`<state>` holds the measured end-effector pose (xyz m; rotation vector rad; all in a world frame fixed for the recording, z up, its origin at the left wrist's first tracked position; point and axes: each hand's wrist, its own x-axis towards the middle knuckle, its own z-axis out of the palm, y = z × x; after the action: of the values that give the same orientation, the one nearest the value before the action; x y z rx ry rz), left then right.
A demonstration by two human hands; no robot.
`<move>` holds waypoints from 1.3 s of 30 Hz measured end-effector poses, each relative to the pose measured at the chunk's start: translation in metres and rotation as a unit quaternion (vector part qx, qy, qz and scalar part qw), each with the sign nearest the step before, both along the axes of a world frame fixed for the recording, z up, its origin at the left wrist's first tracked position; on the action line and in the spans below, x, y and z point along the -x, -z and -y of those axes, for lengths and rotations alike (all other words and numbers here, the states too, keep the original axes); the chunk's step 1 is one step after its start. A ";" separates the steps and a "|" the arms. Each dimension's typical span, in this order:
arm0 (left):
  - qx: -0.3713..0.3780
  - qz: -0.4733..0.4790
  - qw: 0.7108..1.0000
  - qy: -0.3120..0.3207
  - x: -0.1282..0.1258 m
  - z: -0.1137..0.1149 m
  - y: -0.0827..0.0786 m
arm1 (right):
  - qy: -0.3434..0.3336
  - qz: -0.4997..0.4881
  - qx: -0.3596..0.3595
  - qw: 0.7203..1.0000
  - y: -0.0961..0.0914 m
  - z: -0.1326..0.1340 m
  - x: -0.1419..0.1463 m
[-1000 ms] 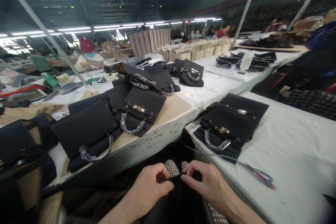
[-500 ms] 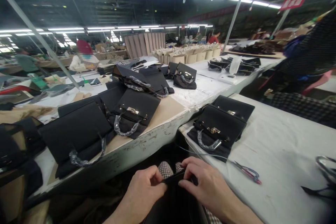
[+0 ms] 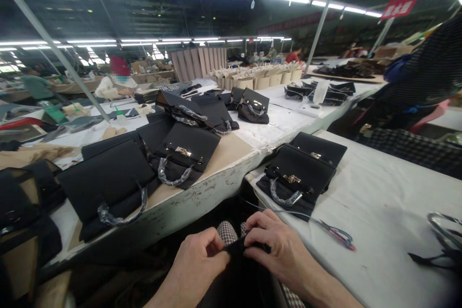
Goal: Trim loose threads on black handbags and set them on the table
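The workpiece (image 3: 240, 274) is black. The trousers (image 3: 227, 233) carry a small dark-and-white check. The bags (image 3: 305, 166) are black; the clasps (image 3: 291, 179) are gold-coloured. The table (image 3: 390, 202) is off-white. The scissor handles (image 3: 344, 240) are blue and pinkish-red. The sign (image 3: 400, 7) is red with white characters. The cap (image 3: 120, 65) is dark red. The far containers (image 3: 275, 79) are cream. The co-worker's top (image 3: 429, 74) is dark with fine, lighter stripes.

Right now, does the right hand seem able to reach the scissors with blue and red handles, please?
Probably yes: the scissors lie uncovered on the white table near the right hand, though that hand pinches black material and would likely need to let go first.
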<state>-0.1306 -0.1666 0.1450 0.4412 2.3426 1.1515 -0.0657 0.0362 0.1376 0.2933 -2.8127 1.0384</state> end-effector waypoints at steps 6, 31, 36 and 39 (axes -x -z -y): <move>0.006 0.000 1.000 0.003 0.002 0.000 0.003 | 0.023 0.039 0.055 0.997 0.004 0.001 0.003; -0.057 0.049 0.996 0.039 0.004 -0.006 -0.002 | 0.067 0.029 0.036 0.997 0.005 -0.004 0.015; -0.079 0.091 0.992 0.048 0.011 -0.002 0.000 | -0.043 0.097 0.138 0.985 0.003 -0.012 0.026; -0.064 0.080 0.994 0.046 0.016 0.004 0.006 | -0.052 0.156 0.185 0.969 0.008 -0.010 0.030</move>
<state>-0.1463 -0.1708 0.1393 0.4790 2.0977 1.2493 -0.0954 0.0458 0.1300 0.2559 -2.8007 1.7409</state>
